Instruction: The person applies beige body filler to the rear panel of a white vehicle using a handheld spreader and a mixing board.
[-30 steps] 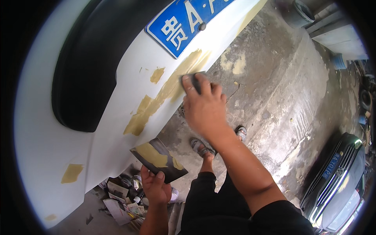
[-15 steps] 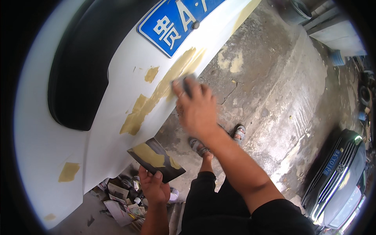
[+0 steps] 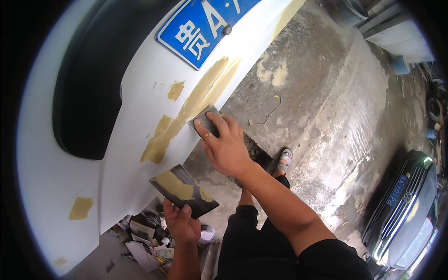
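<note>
Presently, white bumper: slants across the left half of the view, marked with several patches of tan filler.
Long streak of filler: runs diagonally below the plate, near the bumper's lower edge.
Broad patch: joins the streak's lower end.
Small patch: lies apart from the streak, on its upper left.
Squarish patch: sits well apart, lower left.
Right hand: grasps a grey rectangular spreader, fingertips laid on its upper face.
Spreader's place: overlaps the bumper's lower edge in view, just beside the streak; whether it touches the surface cannot be told.
Left hand: grips a dark flat board by its lower edge, thumb on top, below the bumper's edge.
Filler on the board: a large tan smear toward the left, with a smaller one at the right.
Blue plate: mounted on the bumper above the streak, beside a black panel.
Concrete floor: stained, with a grey sandal on the person's foot.
Lower left: a jumbled heap of papers and containers.
Far right: a dark car, front end showing.
</note>
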The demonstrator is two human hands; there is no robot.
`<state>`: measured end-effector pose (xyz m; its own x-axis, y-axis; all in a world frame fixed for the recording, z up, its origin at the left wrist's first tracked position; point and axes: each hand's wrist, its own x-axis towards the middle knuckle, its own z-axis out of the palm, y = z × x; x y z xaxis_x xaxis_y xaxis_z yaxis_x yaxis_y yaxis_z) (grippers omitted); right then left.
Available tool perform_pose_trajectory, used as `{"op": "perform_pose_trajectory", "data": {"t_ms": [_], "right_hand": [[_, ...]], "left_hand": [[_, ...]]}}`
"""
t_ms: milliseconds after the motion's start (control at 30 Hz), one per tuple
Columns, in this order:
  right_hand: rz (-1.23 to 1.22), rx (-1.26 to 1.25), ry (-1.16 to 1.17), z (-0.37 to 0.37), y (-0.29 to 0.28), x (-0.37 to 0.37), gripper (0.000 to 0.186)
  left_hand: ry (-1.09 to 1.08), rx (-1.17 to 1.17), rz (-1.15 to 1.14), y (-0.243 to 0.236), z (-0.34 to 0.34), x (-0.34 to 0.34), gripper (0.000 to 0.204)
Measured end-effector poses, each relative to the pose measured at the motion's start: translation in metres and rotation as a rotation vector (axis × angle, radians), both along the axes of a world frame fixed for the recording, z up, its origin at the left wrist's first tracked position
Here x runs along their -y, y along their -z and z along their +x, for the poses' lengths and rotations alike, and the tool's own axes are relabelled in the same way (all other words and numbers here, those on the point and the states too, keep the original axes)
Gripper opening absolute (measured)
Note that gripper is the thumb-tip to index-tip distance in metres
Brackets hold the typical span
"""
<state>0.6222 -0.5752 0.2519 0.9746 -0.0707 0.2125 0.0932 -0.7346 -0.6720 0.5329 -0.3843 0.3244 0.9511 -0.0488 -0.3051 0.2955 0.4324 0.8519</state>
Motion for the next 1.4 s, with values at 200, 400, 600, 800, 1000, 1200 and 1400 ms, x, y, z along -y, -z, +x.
{"op": "perform_pose_trajectory", "data": {"t_ms": [200, 400, 600, 800, 1000, 1200, 1400], "right_hand": [[-0.021, 0.057, 0.262, 0.039, -0.013, 0.055, 0.052], [-0.196, 0.049, 0.112, 0.016, -0.010, 0.045, 0.051], [-0.493, 0.137, -0.025, 0.068, -0.053, 0.117, 0.048], [-0.630, 0.023, -0.207, 0.089, -0.064, 0.120, 0.048], [-0.597, -0.018, -0.217, 0.069, -0.060, 0.117, 0.048], [-0.547, 0.053, -0.215, 0.079, -0.067, 0.107, 0.048], [-0.566, -0.037, -0.207, 0.070, -0.061, 0.095, 0.047]], "left_hand": [[-0.001, -0.016, 0.016, -0.002, 0.004, 0.002, 0.060], [-0.021, -0.025, 0.002, -0.003, 0.004, 0.007, 0.061], [0.002, -0.046, -0.007, 0.003, 0.001, 0.001, 0.060], [0.004, -0.087, -0.018, 0.006, -0.003, 0.006, 0.060], [0.011, -0.081, -0.050, 0.004, 0.000, 0.010, 0.060], [0.029, -0.081, -0.039, 0.007, 0.002, 0.011, 0.060], [0.018, -0.086, -0.015, 0.007, 0.001, 0.011, 0.060]]}}
